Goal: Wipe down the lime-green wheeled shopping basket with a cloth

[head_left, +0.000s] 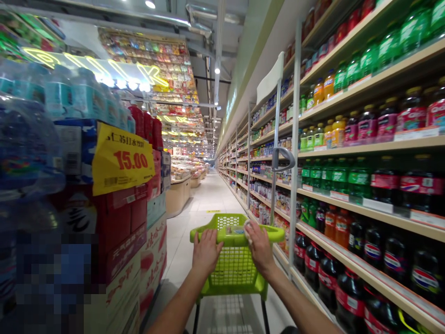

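Note:
Ahead of me is a lime-green plastic shopping cart (236, 273) with a mesh basket and dark legs. My left hand (206, 251) grips the left part of its handle (232, 239), fingers curled over the bar. On the right part of the handle lies my right hand (260, 246), its fingers bent round a small crumpled white cloth (247, 228), perhaps a tissue, that touches the bar. Between the hands a label (238, 229) shows on the handle. The fingertips of the right hand are partly hidden.
Shelves of bottled drinks (351, 176) line the right side, with an upright pole (274, 185) bearing a grey loop handle. Close on the left stand stacked drink cartons (121, 232) with a yellow price sign (123, 160). A pale tiled aisle (208, 190) runs ahead past wooden display bins (179, 197).

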`<state>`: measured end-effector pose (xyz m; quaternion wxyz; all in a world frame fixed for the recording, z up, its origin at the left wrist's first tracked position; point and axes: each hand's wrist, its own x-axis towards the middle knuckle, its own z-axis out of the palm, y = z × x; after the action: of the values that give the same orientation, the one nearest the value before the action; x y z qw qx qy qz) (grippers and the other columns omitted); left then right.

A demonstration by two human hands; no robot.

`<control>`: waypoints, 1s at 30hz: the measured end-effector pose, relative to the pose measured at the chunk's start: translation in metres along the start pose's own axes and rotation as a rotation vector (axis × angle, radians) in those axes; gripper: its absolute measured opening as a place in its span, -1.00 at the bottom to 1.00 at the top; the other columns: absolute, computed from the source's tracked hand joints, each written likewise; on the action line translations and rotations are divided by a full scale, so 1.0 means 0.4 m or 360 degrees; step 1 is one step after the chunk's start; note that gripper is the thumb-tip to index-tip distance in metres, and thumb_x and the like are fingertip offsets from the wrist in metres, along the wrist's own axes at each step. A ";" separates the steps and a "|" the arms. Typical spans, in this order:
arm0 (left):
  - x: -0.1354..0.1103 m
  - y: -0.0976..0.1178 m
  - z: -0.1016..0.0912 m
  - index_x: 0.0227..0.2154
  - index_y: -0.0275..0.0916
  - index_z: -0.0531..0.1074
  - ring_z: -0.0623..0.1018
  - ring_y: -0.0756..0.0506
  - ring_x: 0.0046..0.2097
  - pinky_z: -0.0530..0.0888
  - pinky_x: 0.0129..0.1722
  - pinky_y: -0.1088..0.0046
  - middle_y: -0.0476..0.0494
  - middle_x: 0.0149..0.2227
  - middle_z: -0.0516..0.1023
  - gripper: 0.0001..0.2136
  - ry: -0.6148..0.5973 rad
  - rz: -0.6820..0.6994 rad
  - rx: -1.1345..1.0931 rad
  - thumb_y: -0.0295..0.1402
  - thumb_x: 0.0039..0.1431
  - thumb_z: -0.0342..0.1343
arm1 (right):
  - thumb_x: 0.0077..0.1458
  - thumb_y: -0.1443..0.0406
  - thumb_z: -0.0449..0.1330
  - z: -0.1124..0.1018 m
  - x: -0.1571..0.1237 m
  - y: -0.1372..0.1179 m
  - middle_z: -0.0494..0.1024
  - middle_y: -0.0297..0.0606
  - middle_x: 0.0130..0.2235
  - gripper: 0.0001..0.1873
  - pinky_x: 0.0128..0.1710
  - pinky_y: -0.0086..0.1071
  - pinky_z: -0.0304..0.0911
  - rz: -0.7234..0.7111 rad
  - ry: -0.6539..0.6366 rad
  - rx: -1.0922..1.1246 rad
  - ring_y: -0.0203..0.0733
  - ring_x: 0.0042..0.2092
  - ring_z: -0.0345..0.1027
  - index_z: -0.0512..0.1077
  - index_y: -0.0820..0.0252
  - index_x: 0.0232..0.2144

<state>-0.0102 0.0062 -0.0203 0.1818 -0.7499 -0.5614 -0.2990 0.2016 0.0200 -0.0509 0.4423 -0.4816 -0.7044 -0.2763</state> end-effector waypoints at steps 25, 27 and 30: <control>0.003 0.020 -0.017 -0.01 -0.21 0.27 0.29 -0.21 0.08 0.03 0.10 -0.05 -0.21 0.02 0.39 -0.67 -0.0054 -0.0031 -0.0008 -0.32 0.16 -0.12 | 0.10 0.39 -0.14 -0.033 -0.011 0.076 0.29 -0.13 0.10 -0.56 0.08 0.00 -0.06 0.0285 0.0084 -0.0138 -0.08 0.14 0.09 0.26 0.12 0.02; 0.004 0.025 -0.016 -0.01 -0.22 0.26 0.29 -0.21 0.08 0.04 0.09 -0.05 -0.21 0.02 0.39 -0.66 -0.0061 -0.0039 -0.0005 -0.31 0.16 -0.12 | 0.08 0.44 -0.14 -0.010 -0.006 0.010 0.25 -0.15 0.13 -0.53 0.10 -0.05 -0.07 0.0042 0.0037 -0.0055 -0.12 0.15 0.06 0.25 0.10 0.03; 0.005 0.023 -0.013 0.00 -0.22 0.26 0.29 -0.21 0.09 0.04 0.09 -0.05 -0.21 0.03 0.38 -0.66 -0.0069 -0.0035 0.0004 -0.30 0.16 -0.12 | 0.05 0.49 -0.14 0.000 -0.004 -0.015 0.22 -0.18 0.15 -0.48 0.11 -0.08 -0.08 -0.0159 0.0005 -0.0022 -0.15 0.17 0.03 0.24 0.09 0.04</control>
<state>-0.0025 0.0016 -0.0144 0.1673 -0.7498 -0.5738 -0.2840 0.1964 0.0171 -0.0521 0.4256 -0.4484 -0.7249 -0.3037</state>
